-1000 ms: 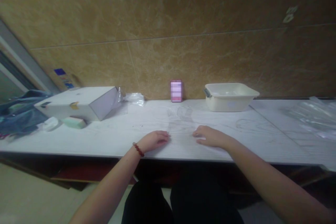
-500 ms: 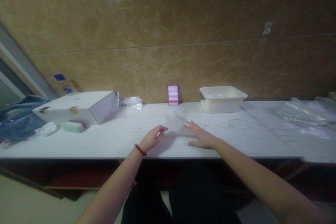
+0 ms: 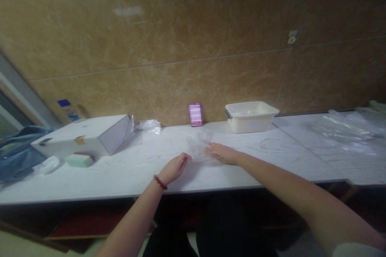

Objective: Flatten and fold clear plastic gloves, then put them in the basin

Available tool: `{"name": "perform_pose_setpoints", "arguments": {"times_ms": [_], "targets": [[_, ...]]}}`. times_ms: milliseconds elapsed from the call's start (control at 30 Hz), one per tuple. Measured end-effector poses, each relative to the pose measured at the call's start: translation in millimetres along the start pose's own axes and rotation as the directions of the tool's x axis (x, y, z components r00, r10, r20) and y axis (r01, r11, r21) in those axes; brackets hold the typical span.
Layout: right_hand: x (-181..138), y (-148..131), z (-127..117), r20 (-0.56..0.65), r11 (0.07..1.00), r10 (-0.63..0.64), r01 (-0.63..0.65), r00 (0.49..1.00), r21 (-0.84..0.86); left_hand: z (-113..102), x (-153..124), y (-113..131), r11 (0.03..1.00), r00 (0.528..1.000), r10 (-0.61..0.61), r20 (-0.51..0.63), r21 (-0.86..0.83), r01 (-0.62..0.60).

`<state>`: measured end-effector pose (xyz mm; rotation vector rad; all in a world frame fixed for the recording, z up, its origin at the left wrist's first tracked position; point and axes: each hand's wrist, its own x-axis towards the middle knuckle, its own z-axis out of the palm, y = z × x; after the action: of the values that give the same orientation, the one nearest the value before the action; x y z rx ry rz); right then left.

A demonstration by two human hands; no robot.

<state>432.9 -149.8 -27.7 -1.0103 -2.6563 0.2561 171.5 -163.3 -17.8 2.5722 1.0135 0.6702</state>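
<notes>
A clear plastic bag (image 3: 199, 148) lies on the white table (image 3: 126, 172) in front of me. My left hand (image 3: 175, 167), with a red bead bracelet at the wrist, is closed in a pinch on the bag's left edge. My right hand (image 3: 221, 153) lies flat on the bag's right side with its fingers stretched out and pointing left.
At the left stand a white box (image 3: 87, 138), a pale green block (image 3: 79, 160) and a dark blue bag (image 3: 18, 154). A pink card (image 3: 195, 114) leans on the brown wall. A cream tub (image 3: 250, 116) sits behind. Clear plastic sheets (image 3: 346, 132) lie at the right.
Both hands have moved forward onto the bag. The left hand has pinched its edge and the right hand has slid left and flattened on it. The view has tilted.
</notes>
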Motion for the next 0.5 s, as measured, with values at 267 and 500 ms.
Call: {"name": "perform_pose_setpoints", "arguments": {"times_ms": [267,500], "targets": [[-13,-16,-5,0.052,0.993,-0.049,0.043,0.997,0.107,0,-19,9,0.996,0.994,0.081,0.076,-0.034,-0.078],[-22,-26,-1,0.118,0.977,-0.102,0.077,0.988,0.200,16,-6,-4,0.982,0.983,0.143,0.118,0.110,-0.156]]}}
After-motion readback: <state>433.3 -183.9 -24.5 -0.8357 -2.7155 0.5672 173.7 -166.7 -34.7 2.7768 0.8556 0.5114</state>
